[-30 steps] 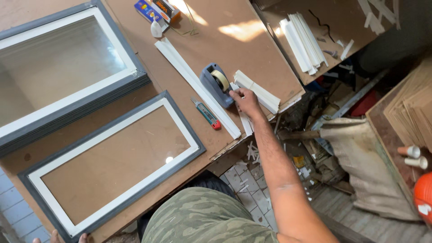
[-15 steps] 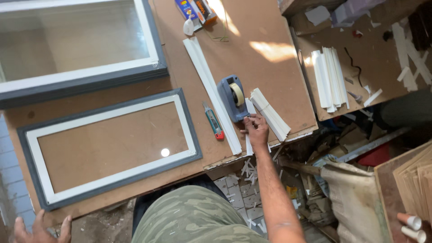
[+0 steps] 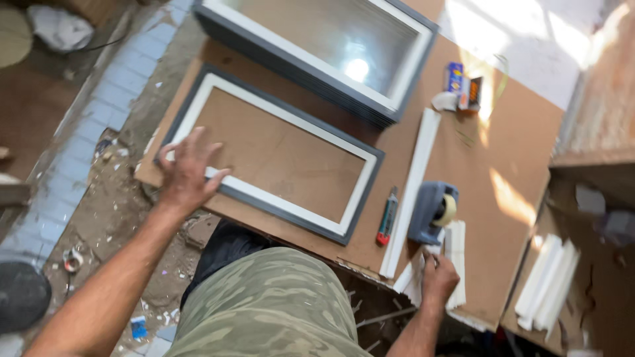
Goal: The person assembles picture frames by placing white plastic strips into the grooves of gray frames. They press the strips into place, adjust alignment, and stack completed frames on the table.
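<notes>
My left hand (image 3: 187, 171) lies flat, fingers spread, on the near left corner of a grey and white window frame (image 3: 360, 192) that rests on a brown board (image 3: 516, 139). My right hand (image 3: 438, 276) is closed on short white plastic strips (image 3: 455, 244) at the board's near edge, just below a grey tape dispenser (image 3: 430, 210). A long white strip (image 3: 413, 185) lies between the frame and the dispenser, with a red and green utility knife (image 3: 387, 218) beside it.
A second glazed frame (image 3: 397, 99) sits at the far side of the board. A small blue and orange box (image 3: 463, 86) lies beyond the long strip. More white strips (image 3: 546, 284) rest on a table at right. Rubble and tiles (image 3: 99, 198) cover the floor at left.
The view has swung left. My left hand rose from the floor side and landed on the near frame's corner. My right hand stays at the white strips by the dispenser.
</notes>
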A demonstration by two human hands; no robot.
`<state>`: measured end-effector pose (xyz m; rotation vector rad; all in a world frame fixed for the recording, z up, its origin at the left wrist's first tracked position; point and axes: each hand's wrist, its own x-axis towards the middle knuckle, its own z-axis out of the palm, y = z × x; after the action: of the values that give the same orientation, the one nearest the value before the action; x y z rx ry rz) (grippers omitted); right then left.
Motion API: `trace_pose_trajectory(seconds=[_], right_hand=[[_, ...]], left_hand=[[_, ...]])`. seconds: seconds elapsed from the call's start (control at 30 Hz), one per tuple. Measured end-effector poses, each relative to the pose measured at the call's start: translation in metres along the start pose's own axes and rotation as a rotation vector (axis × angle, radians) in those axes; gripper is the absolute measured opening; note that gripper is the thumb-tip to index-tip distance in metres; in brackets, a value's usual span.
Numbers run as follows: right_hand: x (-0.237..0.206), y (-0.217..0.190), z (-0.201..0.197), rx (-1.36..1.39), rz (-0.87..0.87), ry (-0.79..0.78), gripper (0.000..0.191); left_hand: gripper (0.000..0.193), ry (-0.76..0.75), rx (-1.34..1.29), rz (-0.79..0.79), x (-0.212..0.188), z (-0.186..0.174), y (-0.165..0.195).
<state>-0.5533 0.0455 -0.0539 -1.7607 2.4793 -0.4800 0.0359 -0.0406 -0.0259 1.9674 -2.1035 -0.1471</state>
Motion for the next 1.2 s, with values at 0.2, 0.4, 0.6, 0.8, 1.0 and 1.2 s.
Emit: trace_pose_trajectory(seconds=[0.2,0.4,0.6,0.8,1.0,1.2], right_hand=[[-0.001,-0.118,-0.024,0.315,0.156,-0.183,0.021],[0.018,-0.303,-0.014,0.481,-0.519,-0.445,0.033],[0.041,-0.422,-0.005,0.352,-0.754,-0.454,0.037],[0.053,-0.497,0.042,0.7,-0.681,-0.557,0.108],[0.072,-0.534,0.116,1.082,-0.154,-0.821,0.046],[0.084,-0.549,0.155,1.072,-0.159,-0.732,0.015]], left_hand=[[0.044,-0.045,-0.66,0.1,0.022,-0.009,0.049],[0.042,-0.248,-1.116,0.24,0.047,-0.011,0.081],[0.019,-0.072,-1.011,0.133,0.072,-0.018,0.036],[0.014,0.07,-1.036,-0.16,0.091,-0.015,-0.019],[0.016,-0.001,-1.561,-0.621,0.113,0.005,-0.056],[0.017,0.024,-1.583,-0.694,0.127,0.022,-0.075]])
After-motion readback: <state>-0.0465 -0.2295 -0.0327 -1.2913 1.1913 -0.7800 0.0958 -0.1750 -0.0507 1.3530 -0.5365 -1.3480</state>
